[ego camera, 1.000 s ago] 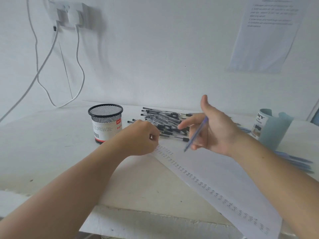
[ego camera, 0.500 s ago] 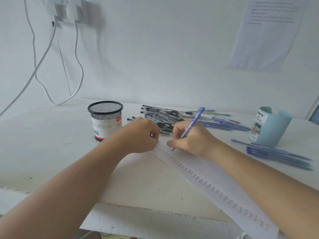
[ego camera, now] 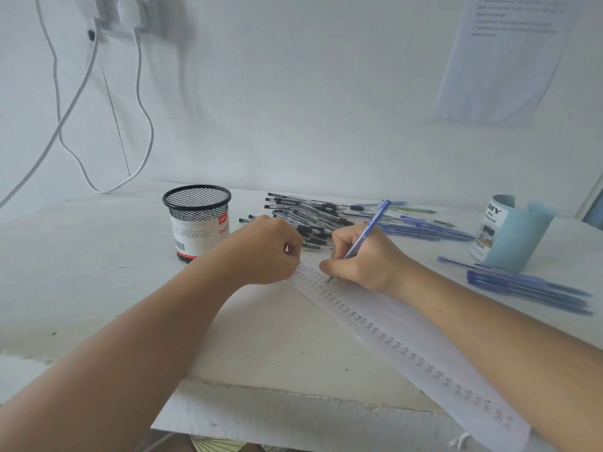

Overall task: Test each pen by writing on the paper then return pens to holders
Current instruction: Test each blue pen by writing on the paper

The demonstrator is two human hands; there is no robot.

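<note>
A long white paper [ego camera: 408,324] lies slanted across the table, with a row of small written marks down its left side. My right hand [ego camera: 368,259] grips a blue pen [ego camera: 372,226] with its tip on the paper's top end. My left hand [ego camera: 264,252] is a curled fist resting on the paper's upper left corner; I see nothing in it. A black mesh holder [ego camera: 195,223] stands left of my hands. A light blue holder [ego camera: 512,236] stands at the right.
A heap of black pens [ego camera: 310,216] lies behind my hands, with loose blue pens [ego camera: 421,228] beside it. More blue pens [ego camera: 522,285] lie by the light blue holder. White cables [ego camera: 143,119] hang on the wall at left. The table's front edge [ego camera: 293,389] is close.
My right hand came down from above the table and set the blue pen's tip on the paper's top end. My left hand has stayed in place.
</note>
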